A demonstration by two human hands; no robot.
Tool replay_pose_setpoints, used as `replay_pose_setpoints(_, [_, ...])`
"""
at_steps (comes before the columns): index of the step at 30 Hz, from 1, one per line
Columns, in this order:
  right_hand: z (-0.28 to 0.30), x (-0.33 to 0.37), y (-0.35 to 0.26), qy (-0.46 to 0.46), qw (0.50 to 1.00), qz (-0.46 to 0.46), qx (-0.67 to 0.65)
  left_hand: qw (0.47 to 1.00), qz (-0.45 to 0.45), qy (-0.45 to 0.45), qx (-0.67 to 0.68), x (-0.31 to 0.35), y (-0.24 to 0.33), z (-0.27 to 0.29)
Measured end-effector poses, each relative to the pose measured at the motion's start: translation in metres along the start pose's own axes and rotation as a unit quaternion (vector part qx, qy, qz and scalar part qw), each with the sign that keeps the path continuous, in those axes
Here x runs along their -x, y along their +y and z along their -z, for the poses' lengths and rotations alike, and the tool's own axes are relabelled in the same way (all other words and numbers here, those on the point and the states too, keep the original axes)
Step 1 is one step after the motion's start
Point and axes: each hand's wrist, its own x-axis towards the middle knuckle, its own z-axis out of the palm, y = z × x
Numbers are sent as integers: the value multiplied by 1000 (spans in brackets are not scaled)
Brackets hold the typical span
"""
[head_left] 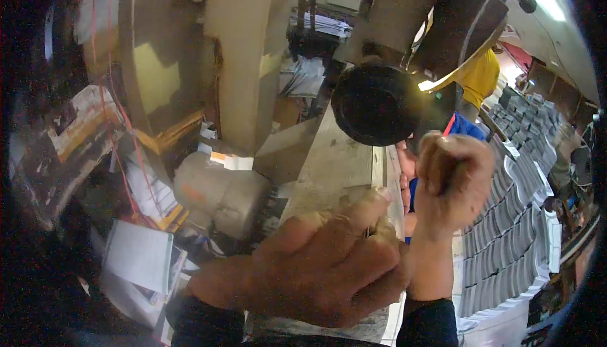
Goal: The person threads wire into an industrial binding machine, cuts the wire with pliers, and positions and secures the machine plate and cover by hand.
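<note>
Watching remotely, I see a round, black, drum-like part (373,105), and below it a long, pale, flat worktop (335,170), the thing nearest my hands. My left hand (329,268), below the drum-like part, is over that worktop with its fingers bent inward; my right hand (454,179), to its lower right, is curled loosely. I cannot tell whether either pinches anything. Another person's fingers (408,160) show just under the drum-like part, and stacked grey, white-edged sheets (502,239) lie well right of it.
</note>
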Motion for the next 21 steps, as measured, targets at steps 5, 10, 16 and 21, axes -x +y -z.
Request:
replay_pose_setpoints(5, [-12, -8, 13, -11, 966, 15, 259, 1000, 6, -11, -3, -4, 2, 0])
replay_pose_setpoints(10, [-18, -12, 14, -5, 971, 9, 237, 1000, 15, -6, -9, -6, 1, 1])
replay_pose_setpoints(16, [-24, -22, 9, -13, 979, -75, 191, 998, 21, -53, 12, -8, 1, 8])
replay_pose_setpoints(21, [-29, -26, 9, -16, 972, -79, 221, 1000, 13, -4, -2, -7, 1, 2])
